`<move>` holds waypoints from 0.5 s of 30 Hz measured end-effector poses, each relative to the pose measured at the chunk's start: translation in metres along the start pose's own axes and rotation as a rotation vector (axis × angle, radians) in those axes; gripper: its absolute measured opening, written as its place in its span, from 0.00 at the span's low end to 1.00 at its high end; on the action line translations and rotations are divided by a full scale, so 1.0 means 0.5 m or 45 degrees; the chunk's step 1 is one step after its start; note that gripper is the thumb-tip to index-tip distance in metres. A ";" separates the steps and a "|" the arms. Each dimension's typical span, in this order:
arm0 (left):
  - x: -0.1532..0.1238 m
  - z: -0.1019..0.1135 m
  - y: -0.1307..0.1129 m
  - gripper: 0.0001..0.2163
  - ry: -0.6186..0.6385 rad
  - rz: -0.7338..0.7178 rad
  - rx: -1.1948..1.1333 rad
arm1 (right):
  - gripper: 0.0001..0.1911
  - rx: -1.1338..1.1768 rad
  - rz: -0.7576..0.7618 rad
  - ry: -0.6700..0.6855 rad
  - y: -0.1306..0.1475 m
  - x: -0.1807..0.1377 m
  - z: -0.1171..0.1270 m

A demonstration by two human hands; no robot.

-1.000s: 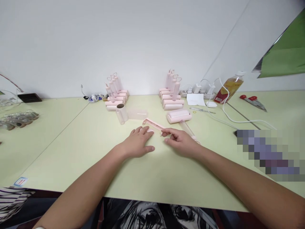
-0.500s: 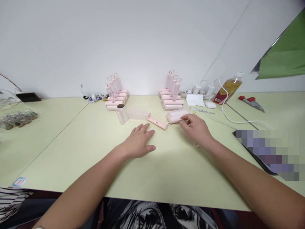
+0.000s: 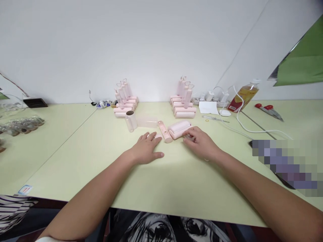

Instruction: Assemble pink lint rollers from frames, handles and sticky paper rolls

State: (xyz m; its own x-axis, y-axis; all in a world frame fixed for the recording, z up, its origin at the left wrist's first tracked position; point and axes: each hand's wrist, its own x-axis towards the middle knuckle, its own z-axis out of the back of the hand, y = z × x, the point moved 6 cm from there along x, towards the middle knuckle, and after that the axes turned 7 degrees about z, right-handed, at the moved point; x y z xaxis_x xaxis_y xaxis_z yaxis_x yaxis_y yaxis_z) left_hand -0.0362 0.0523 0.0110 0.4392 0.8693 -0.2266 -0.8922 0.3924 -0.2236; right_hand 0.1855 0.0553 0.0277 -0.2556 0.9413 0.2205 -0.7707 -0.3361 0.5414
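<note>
My left hand [image 3: 146, 148] lies flat on the table with its fingers spread and holds nothing. Its fingertips rest against a small pale round part [image 3: 158, 136]. Just beyond it is a slim pink bracket [image 3: 164, 131] with a hole in its middle. My right hand [image 3: 200, 143] is curled over the handle of a pink lint roller [image 3: 179, 128]. Most of that handle is hidden under the palm; a clear bit shows below the fingers and a pale loop [image 3: 206, 160] by the wrist. The roller's near left end is close to the bracket.
A paper-cored roll [image 3: 131, 119], a clear tube [image 3: 129, 125] and a translucent cover [image 3: 147, 121] are left of the bracket. Behind stand two rows of pink lint rollers [image 3: 185, 112]. To the right are tweezers [image 3: 214, 118], a drink bottle [image 3: 243, 96], cables and a blurred-out device [image 3: 282, 164].
My right hand has moved left and nearer, shifting and turning the lint roller. The bracket has swung to point more toward me. My left hand has stayed about where it was.
</note>
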 end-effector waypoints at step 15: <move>-0.001 0.038 -0.026 0.21 -0.455 -0.165 -0.093 | 0.10 -0.037 -0.067 0.006 0.005 -0.002 0.000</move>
State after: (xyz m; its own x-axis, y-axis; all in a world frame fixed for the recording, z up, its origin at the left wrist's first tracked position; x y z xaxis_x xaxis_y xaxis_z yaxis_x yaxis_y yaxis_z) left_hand -0.0266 0.0527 0.0322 0.4718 0.8690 0.1495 -0.8162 0.4945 -0.2988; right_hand 0.1838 0.0535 0.0287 -0.2173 0.9577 0.1886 -0.7996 -0.2855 0.5284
